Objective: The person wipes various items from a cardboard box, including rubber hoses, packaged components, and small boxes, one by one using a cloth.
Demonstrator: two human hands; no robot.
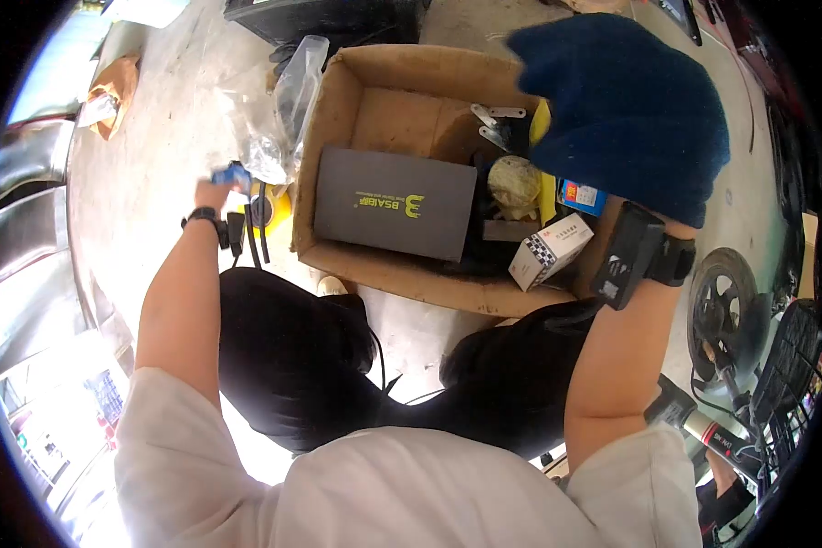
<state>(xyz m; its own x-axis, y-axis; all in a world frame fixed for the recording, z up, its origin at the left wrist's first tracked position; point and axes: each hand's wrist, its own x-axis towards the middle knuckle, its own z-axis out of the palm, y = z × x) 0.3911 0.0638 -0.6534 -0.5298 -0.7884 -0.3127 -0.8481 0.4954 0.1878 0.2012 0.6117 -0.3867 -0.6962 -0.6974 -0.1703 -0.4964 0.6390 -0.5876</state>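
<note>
Hiding the right hand, navy cloth (626,114), that grip impossible to tell, left hand (213,194) pinching a blurred blue item (233,176)

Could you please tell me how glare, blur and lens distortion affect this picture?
In the head view, glare washes out the lower left; the left hand looks blurred; the wide lens bows the carton and leaves the corners black; the grey box's yellow lettering reads fairly clearly, though upside down.

Head-height view, steeply downward
</note>
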